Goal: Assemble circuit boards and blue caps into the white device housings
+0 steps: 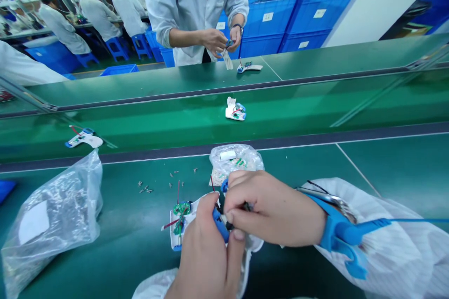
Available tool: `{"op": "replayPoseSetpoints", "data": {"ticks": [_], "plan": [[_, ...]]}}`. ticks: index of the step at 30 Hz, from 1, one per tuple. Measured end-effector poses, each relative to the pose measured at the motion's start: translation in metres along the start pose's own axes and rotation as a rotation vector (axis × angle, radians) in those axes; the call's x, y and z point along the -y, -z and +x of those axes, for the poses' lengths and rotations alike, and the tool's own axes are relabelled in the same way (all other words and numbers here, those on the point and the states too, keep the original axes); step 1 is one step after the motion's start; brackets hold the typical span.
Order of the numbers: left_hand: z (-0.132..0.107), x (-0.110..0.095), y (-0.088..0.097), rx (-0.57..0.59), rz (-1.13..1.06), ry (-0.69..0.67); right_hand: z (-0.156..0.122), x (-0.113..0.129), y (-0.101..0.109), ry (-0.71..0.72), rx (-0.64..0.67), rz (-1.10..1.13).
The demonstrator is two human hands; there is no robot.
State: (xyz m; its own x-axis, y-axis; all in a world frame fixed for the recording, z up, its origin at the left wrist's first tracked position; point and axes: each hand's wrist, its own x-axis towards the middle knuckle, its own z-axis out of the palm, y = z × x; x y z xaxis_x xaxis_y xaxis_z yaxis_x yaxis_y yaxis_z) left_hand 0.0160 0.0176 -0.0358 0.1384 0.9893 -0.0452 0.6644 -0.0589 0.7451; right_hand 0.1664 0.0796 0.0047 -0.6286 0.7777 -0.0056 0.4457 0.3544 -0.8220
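Left hand: the left hand [205, 254] is clamped on a blue-and-white housing [220, 225], thumb and fingers along its sides.
Right hand: the right hand [270, 210] has its fingers bent in, touching the housing; whether they pinch a small piece there I cannot tell, as the knuckles hide it.
Housing: between the two hands, over the near part of the green bench [136, 229], its pale lower end reaching under the right hand.
Second shell: a white shell with a green circuit board [182, 208] and red wires lies just left of the left hand, leaving a narrow gap.
Small bag: a clear bag of small parts [236, 159] sits just beyond the right hand, close to the bench's dark far edge [298, 142].
Metal bits: loose metal pieces [145, 190] are scattered between the second shell and that edge.
Large bag: a clear bag with a white label [34, 222] takes up the left end; a broad strip of green separates it from the second shell.
Right side: green surface runs from the small bag past the seam; a blue wrist strap [329, 231] trails its cord rightward.
Belt: past the edge, two white shells lie well apart on the sunken green belt [168, 121].
Far side: a co-worker's hands [213, 42] hold a part above the opposite bench.
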Motion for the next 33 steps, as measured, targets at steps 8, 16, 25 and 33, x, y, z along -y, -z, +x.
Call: {"op": "replayPoseSetpoints", "data": {"ticks": [8,16,25,33], "plan": [[-0.006,0.004,-0.005,0.012,0.048,-0.110,-0.009,-0.011,0.012,-0.103,-0.083,0.094],[-0.003,0.041,0.018,0.389,0.309,-0.062,-0.033,-0.133,0.116,-0.648,-1.151,-0.184],[-0.023,0.097,-0.005,-0.200,0.558,0.115,0.006,-0.105,0.046,-0.401,-0.602,-0.278],[-0.036,0.114,-0.008,-0.284,0.490,-0.079,0.124,-0.071,-0.046,-0.024,0.245,-0.660]]}}
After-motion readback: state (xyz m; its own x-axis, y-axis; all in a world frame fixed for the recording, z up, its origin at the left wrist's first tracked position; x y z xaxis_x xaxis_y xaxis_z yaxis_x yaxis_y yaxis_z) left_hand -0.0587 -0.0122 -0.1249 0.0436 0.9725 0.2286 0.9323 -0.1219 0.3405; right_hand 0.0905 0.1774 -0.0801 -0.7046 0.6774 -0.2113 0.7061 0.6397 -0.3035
